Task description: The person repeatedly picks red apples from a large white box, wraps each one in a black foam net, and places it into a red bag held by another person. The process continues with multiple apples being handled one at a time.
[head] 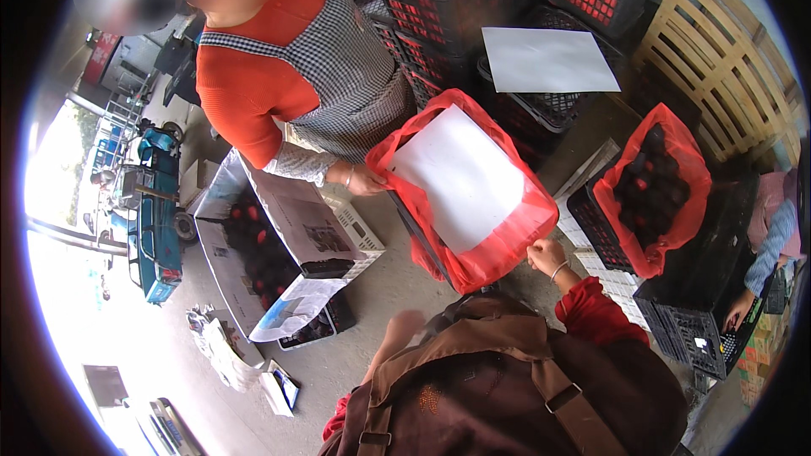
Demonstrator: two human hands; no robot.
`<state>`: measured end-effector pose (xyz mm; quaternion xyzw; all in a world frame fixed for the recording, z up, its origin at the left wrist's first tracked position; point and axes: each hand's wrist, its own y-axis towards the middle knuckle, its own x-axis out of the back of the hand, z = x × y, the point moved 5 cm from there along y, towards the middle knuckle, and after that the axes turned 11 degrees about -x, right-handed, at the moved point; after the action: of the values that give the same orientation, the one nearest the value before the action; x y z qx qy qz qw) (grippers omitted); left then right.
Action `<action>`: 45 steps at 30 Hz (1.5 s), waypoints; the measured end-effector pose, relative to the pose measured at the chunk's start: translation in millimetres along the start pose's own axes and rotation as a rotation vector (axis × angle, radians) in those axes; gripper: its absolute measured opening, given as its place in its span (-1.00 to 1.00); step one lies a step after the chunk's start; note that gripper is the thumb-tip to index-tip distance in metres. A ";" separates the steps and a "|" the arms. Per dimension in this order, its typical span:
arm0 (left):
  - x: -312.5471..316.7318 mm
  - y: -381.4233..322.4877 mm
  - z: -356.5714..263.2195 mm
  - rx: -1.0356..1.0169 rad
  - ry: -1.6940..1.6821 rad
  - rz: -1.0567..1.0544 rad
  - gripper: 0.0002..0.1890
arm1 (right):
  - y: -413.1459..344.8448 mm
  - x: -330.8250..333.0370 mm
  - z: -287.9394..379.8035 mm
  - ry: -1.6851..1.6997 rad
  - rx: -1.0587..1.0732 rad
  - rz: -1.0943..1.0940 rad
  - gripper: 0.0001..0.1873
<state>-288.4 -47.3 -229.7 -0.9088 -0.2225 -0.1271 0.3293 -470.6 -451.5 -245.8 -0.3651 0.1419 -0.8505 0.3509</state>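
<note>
In front of me is a crate lined with a red plastic bag [488, 272], and a white sheet [459, 171] lies inside it. My right hand [547, 257] is at the liner's near right corner, fingers curled; whether it pinches the plastic is unclear. My left hand [405, 328] is blurred, just before my brown apron [462, 386] and below the crate, its grip not readable. Across from me, a co-worker's hand [362, 179] holds the liner's far left edge. What lies under the sheet is hidden.
At right stands a red-lined black crate [599, 228] of dark round fruit. At left is an opened carton [218, 259] of similar fruit. Another white sheet [550, 60] lies on stacked black crates [437, 12]. A wooden pallet [716, 69] leans behind. Another person's hand [738, 310] is far right.
</note>
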 end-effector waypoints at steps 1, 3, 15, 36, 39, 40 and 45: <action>2.1 -3.2 8.6 -0.040 0.024 -0.030 -0.73 | -8.4 4.7 24.5 -0.103 0.124 -0.109 -0.81; 10.5 -8.1 25.7 -0.113 0.085 -0.076 -0.73 | -17.0 -5.0 86.6 -0.167 0.340 -0.074 -0.80; 58.2 42.0 -69.5 -0.259 0.105 0.012 -0.73 | 10.7 -87.0 128.5 -1.123 0.122 0.461 -0.48; -83.9 150.3 -158.6 -0.741 0.197 0.776 -0.69 | 83.3 -79.5 94.4 -0.484 -0.121 0.048 -0.63; -88.2 116.1 -171.5 -0.834 0.288 0.705 -0.77 | 107.2 -73.6 50.2 -0.978 -0.006 0.122 -0.67; -92.5 113.9 -176.7 -0.814 0.273 0.737 -0.77 | 111.5 -63.1 39.5 -1.074 0.026 0.107 -0.63; -110.6 81.6 -214.8 -0.710 -0.081 0.877 -0.71 | 127.4 -24.5 30.2 -0.584 -0.105 -0.099 -0.44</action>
<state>-362.8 -279.3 -154.4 -0.9754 0.2198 -0.0105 0.0165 -374.1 -524.9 -301.0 -0.6182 0.0607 -0.7172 0.3157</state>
